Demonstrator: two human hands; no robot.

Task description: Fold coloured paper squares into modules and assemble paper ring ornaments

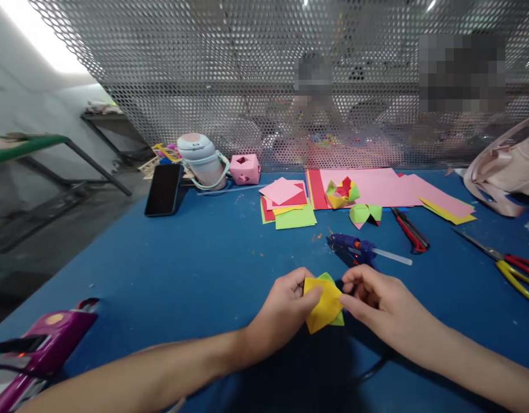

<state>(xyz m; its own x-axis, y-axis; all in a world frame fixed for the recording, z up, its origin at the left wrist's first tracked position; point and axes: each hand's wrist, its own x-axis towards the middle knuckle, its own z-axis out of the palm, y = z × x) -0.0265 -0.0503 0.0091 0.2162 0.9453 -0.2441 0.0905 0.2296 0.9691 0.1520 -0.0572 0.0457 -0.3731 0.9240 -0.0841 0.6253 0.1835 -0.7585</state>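
My left hand and my right hand meet low over the blue table, both pinching a folded yellow-and-green paper piece. The left thumb and fingers grip its left corner; the right fingertips press on its right edge. A blue glue gun with a clear glue stick lies just beyond my right hand.
Stacks of pink, red, green and yellow paper and folded paper shapes lie at the back. Red cutters, yellow-red scissors, a black phone, a white bottle, a pink paper cube, a pink bag, and a magenta tool surround the work spot.
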